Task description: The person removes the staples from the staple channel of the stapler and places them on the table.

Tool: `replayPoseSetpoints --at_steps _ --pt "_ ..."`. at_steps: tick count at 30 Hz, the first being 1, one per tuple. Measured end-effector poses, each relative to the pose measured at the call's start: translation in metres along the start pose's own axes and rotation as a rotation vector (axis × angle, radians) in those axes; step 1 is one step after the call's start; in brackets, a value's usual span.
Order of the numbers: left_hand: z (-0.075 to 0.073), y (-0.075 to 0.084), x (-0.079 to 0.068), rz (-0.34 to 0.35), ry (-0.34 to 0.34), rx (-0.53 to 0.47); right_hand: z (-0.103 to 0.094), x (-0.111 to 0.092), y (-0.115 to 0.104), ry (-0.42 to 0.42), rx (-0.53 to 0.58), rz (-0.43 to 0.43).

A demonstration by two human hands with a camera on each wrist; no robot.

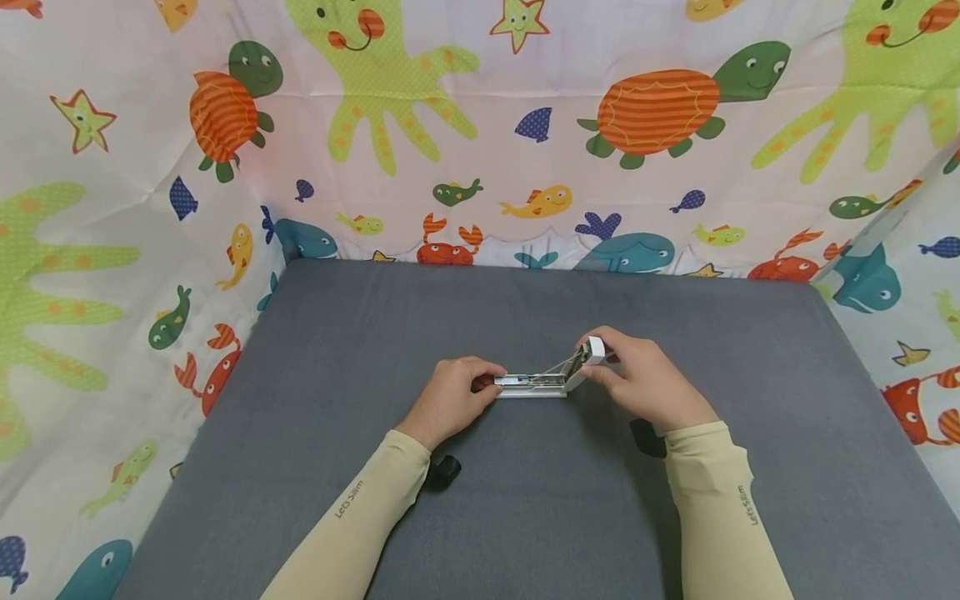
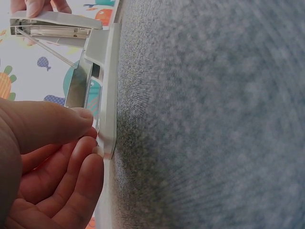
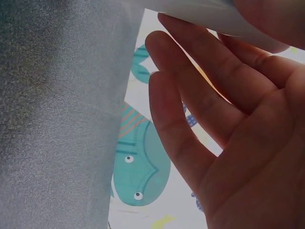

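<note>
A white stapler point(image 1: 531, 395) lies along the grey table with its top cover point(image 1: 595, 352) swung up at the right end, baring the metal inside. My left hand point(image 1: 453, 400) pinches the low left end between thumb and fingers. The left wrist view shows the base point(image 2: 110, 95) flat on the cloth and a thin rod point(image 2: 50, 49) slanting from the magazine to the raised cover. My right hand point(image 1: 648, 379) grips that cover with thumb and fingers. In the right wrist view, its lower fingers point(image 3: 176, 114) extend loosely below the white cover point(image 3: 200, 14).
The grey cloth-covered table point(image 1: 525, 517) spreads around both hands. A curtain point(image 1: 450, 117) printed with sea animals stands along the back and sides. Black wrist devices point(image 1: 444, 473) sit under both forearms, beside cream sleeves point(image 1: 360, 517).
</note>
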State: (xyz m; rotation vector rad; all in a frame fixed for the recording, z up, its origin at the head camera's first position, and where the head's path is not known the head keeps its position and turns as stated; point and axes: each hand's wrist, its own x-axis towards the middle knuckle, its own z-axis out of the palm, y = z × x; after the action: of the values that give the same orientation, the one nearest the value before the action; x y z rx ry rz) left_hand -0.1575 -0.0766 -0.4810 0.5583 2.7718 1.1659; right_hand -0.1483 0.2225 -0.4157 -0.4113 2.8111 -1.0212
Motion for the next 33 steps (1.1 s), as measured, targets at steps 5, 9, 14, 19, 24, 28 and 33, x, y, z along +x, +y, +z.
replayPoseSetpoints --at_steps 5,9,14,19,24,28,33 --pt "0.0006 -0.0004 0.0007 -0.009 -0.007 0.007 -0.0004 -0.0003 0.0012 0.0 0.0 -0.006" --pt "0.0005 -0.0006 0.001 -0.015 -0.009 0.002 -0.0011 -0.0006 0.0013 -0.004 0.004 -0.005" --pt "0.0003 -0.0005 0.0015 -0.014 -0.01 0.007 -0.002 -0.0006 0.0019 -0.004 0.0 0.002" --pt "-0.0004 0.0007 0.0016 -0.016 -0.011 0.01 -0.0043 -0.001 0.0015 -0.011 0.001 0.015" --pt "-0.0005 0.0008 0.002 -0.007 -0.002 0.006 -0.0062 -0.001 0.0028 -0.009 -0.004 0.018" --pt "-0.0004 0.0009 0.0013 -0.017 -0.003 0.009 -0.0069 -0.002 0.0041 -0.02 -0.002 0.029" --pt "-0.0007 0.0014 0.0004 -0.026 -0.004 0.01 -0.0077 -0.0023 0.0043 -0.029 0.001 0.031"
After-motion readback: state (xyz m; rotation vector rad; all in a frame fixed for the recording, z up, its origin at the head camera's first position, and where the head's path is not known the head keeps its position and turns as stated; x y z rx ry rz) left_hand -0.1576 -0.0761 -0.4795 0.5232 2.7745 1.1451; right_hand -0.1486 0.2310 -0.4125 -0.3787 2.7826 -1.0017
